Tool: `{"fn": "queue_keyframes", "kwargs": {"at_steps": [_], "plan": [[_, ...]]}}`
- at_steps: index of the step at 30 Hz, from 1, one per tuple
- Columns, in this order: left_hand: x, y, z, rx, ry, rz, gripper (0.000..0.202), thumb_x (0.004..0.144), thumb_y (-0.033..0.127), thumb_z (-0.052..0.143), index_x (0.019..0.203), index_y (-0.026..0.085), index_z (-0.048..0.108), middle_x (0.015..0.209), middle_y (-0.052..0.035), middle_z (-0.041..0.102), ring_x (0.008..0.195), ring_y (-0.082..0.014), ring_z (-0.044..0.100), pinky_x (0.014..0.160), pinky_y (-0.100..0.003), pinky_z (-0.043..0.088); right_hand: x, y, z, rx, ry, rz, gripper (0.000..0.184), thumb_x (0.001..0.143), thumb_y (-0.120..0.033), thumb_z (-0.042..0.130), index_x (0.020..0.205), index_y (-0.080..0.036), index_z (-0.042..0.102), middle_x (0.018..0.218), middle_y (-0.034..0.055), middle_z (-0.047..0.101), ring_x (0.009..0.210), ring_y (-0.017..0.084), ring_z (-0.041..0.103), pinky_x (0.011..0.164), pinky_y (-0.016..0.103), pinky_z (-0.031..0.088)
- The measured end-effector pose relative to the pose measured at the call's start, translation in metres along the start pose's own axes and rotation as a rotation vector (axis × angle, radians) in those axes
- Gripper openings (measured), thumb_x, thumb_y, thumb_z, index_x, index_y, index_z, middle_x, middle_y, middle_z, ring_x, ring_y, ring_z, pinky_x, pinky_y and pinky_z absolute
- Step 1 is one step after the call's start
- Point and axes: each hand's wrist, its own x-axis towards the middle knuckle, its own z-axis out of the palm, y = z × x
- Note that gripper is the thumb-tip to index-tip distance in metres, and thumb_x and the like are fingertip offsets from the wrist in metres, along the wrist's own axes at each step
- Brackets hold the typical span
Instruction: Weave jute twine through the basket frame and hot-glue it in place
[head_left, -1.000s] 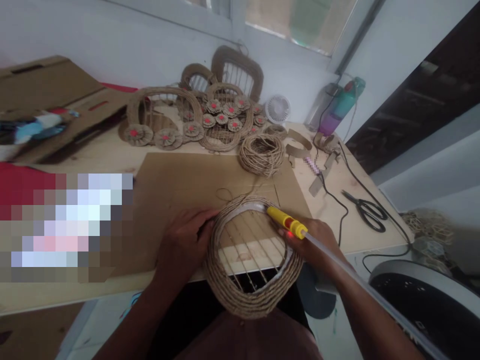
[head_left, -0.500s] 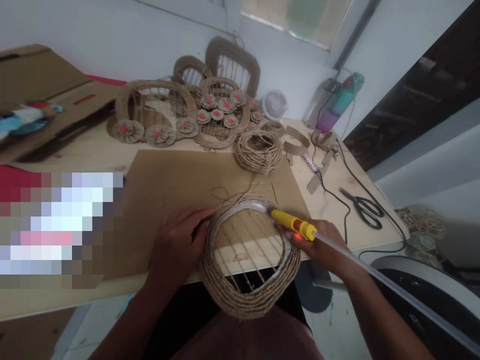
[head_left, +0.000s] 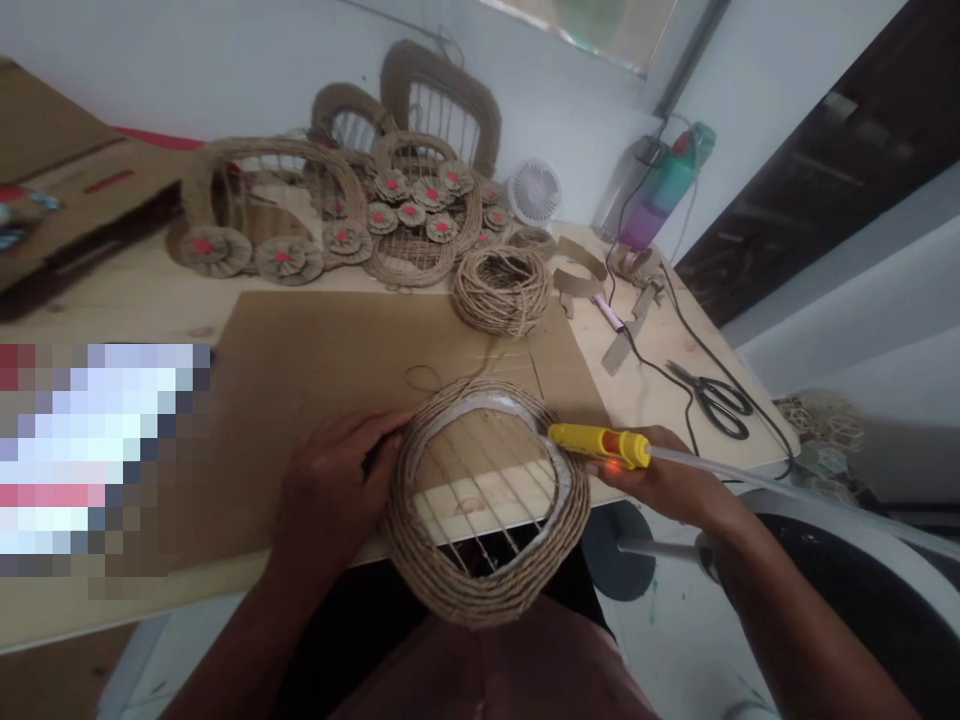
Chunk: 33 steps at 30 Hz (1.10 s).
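A round frame wound with brown twine [head_left: 487,600] rests at the table's near edge, its strings strung across the opening and a pale strip lining the inner rim. My left hand [head_left: 337,480] is closed around its left side, thumb at the rim. In my right hand [head_left: 667,475] is a yellow glue gun [head_left: 600,445] with a red light glowing beneath and a long clear glue stick out of its back. The gun's nozzle is at the upper right of the pale strip. A coil of twine [head_left: 502,290] sits beyond the frame.
Under the frame lies a cardboard sheet [head_left: 300,380]. Black scissors [head_left: 712,400] and a cable are on the right. Twine baskets with paper flowers [head_left: 277,255], a small white fan [head_left: 534,192] and a bottle [head_left: 667,190] stand along the back. A cardboard box [head_left: 82,190] is at the left.
The glue gun's nozzle has moved down along the inner rim's right side, and the gun lies more level. My left hand keeps its hold on the frame. The whole view has shifted slightly.
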Motion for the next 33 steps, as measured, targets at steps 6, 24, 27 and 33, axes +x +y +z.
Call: {"fn": "queue_keyframes", "kwargs": {"at_steps": [6,24,27,33], "plan": [[0.0,0.003,-0.002,0.007,-0.025,-0.039,0.033,0.09,0.038,0.043,0.1,0.022,0.07,0.101,-0.0056,0.073,0.099,-0.0239,0.064,0.094,-0.042,0.049,0.01,-0.011,-0.008,-0.009,-0.027,0.046,0.027,0.082,-0.046,0.062,0.079,-0.021,0.07,0.064,0.001,0.064,0.057,0.014,0.054,0.052,0.025,0.033],[0.001,0.002,-0.004,-0.018,-0.07,-0.089,0.037,0.089,0.04,0.044,0.103,0.019,0.071,0.104,-0.008,0.073,0.101,-0.0258,0.064,0.096,-0.044,0.048,0.004,0.048,-0.019,0.096,0.416,0.051,0.028,0.085,-0.05,0.055,0.084,-0.022,0.06,0.074,0.0026,0.065,0.066,0.018,0.061,0.059,0.028,0.044],[0.002,0.002,-0.004,-0.027,-0.064,-0.086,0.036,0.087,0.04,0.045,0.101,0.021,0.071,0.102,-0.0073,0.073,0.099,-0.0265,0.065,0.094,-0.045,0.049,0.02,0.077,-0.02,-0.23,0.548,0.033,0.021,0.088,-0.039,0.05,0.086,-0.02,0.059,0.086,0.0072,0.065,0.07,0.02,0.06,0.058,0.028,0.036],[0.003,0.002,-0.005,-0.016,-0.065,-0.083,0.032,0.086,0.039,0.047,0.098,0.022,0.071,0.101,-0.0068,0.074,0.097,-0.0266,0.067,0.093,-0.044,0.051,0.042,0.111,-0.025,-0.689,0.452,0.07,0.021,0.091,-0.024,0.042,0.1,-0.014,0.06,0.098,0.0136,0.065,0.069,0.021,0.056,0.056,0.032,0.023]]}}
